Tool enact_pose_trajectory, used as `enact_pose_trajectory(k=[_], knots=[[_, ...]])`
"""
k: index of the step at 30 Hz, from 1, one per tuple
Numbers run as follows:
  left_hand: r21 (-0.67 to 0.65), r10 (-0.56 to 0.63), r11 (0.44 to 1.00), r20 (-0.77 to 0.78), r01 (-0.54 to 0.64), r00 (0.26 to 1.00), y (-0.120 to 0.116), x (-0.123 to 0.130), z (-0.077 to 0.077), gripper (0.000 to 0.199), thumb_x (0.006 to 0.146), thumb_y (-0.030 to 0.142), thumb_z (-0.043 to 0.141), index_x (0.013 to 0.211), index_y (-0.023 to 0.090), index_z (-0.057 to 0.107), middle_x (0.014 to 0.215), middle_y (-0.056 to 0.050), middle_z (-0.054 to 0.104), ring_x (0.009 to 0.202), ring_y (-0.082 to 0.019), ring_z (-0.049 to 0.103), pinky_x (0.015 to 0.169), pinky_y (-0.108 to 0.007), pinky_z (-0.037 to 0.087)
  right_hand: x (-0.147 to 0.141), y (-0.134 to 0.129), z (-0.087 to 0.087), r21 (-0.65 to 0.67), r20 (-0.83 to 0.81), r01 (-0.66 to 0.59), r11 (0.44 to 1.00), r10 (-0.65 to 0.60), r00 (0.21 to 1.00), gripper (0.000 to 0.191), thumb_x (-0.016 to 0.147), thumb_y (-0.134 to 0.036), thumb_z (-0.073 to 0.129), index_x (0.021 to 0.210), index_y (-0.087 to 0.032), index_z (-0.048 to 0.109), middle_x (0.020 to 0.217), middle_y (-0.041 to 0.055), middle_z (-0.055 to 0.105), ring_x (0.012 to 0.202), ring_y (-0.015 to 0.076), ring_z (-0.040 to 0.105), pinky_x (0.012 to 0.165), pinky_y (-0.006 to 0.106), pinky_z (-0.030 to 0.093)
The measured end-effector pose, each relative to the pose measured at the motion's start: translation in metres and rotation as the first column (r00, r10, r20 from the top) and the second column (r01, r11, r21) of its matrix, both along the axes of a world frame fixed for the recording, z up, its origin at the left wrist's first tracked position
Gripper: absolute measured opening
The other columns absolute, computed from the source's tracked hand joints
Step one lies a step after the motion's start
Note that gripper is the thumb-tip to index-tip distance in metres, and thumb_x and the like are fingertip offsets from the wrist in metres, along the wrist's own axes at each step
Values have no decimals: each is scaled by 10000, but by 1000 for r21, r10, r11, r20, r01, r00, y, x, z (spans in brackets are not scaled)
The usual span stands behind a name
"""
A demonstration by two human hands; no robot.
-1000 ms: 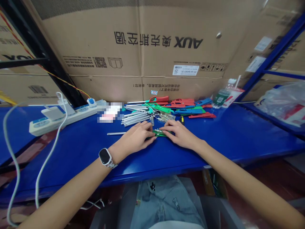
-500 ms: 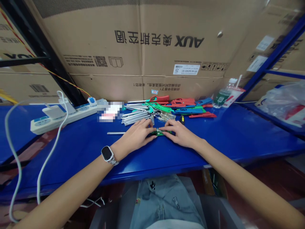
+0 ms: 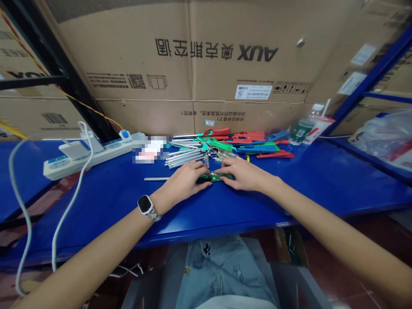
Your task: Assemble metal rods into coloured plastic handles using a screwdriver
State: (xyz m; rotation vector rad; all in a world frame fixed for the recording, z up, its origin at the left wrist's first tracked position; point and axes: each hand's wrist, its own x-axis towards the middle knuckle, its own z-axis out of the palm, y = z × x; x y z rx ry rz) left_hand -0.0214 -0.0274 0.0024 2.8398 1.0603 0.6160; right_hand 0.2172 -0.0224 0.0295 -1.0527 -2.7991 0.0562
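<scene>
A green long-necked lighter [image 3: 216, 177] lies low over the blue table, its metal tube [image 3: 156, 179] sticking out to the left. My left hand [image 3: 188, 178], with a watch at the wrist, is closed around the tube end of the handle, thumb on the near side. From the other end my right hand [image 3: 243, 174] pinches the lighter between thumb and fingers. Fingers cover much of the handle, so its inner parts cannot be made out. Just beyond the hands lies a pile of metal tubes [image 3: 185, 156] and small clear parts with wires [image 3: 225, 154].
Red lighter handles [image 3: 247, 136] and blue ones [image 3: 260, 148] lie at the back. A yellow-and-black screwdriver [image 3: 247, 158] is partly hidden behind my right hand. A power strip [image 3: 53, 168] stands left; a bottle [image 3: 301, 131] and cup [image 3: 318, 128] stand right. A large carton [image 3: 206, 25] rises behind.
My right hand has shifted slightly upward and covers more of the screwdriver. More of the green handle shows between the hands. My left hand keeps nearly the same place.
</scene>
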Motion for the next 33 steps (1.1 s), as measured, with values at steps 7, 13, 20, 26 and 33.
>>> enact_pose_trajectory(k=[7, 13, 20, 26, 33], knots=[[-121, 3, 993, 68, 5, 998, 4, -3, -1, 259, 961, 318, 649, 1172, 176, 702, 1083, -93, 712, 988, -231, 684, 903, -379, 548, -12, 9, 15, -46, 49, -4, 999, 6, 999, 213, 890, -144, 619, 1062, -179, 739, 1001, 91, 734, 939, 242, 647, 836, 366, 404], [-90, -29, 995, 58, 34, 998, 10, -7, -7, 297, 988, 352, 598, 1182, 176, 738, 1113, -114, 695, 974, -230, 687, 910, -391, 560, -11, 10, 5, -4, 34, -3, 1000, 3, 999, 214, 892, -152, 614, 1071, -180, 728, 1026, 102, 703, 886, 232, 629, 794, 358, 418], [-60, -48, 997, 48, 51, 998, 10, -8, -6, 274, 991, 349, 597, 1141, 174, 745, 1094, -113, 704, 953, -226, 691, 885, -382, 557, -10, 10, -15, 79, -113, -3, 997, 12, 994, 217, 971, -209, 582, 1158, -181, 689, 1054, 109, 686, 967, 247, 630, 826, 382, 447], [-82, -23, 996, 17, 25, 1000, 6, -6, 2, 223, 978, 315, 628, 1102, 160, 728, 1013, -99, 728, 936, -228, 699, 849, -365, 547, -5, 23, -18, -103, -289, -66, 992, 33, 957, 118, 967, -192, 625, 1046, -182, 712, 996, 71, 713, 893, 187, 649, 806, 335, 481], [-95, -23, 995, 27, 25, 999, 5, -6, 3, 216, 979, 302, 620, 1106, 160, 722, 1017, -98, 731, 948, -227, 701, 866, -365, 543, -3, 29, -21, -157, -339, -102, 982, 43, 940, 210, 1006, -226, 571, 1132, -182, 733, 997, 75, 676, 913, 191, 639, 861, 374, 506]])
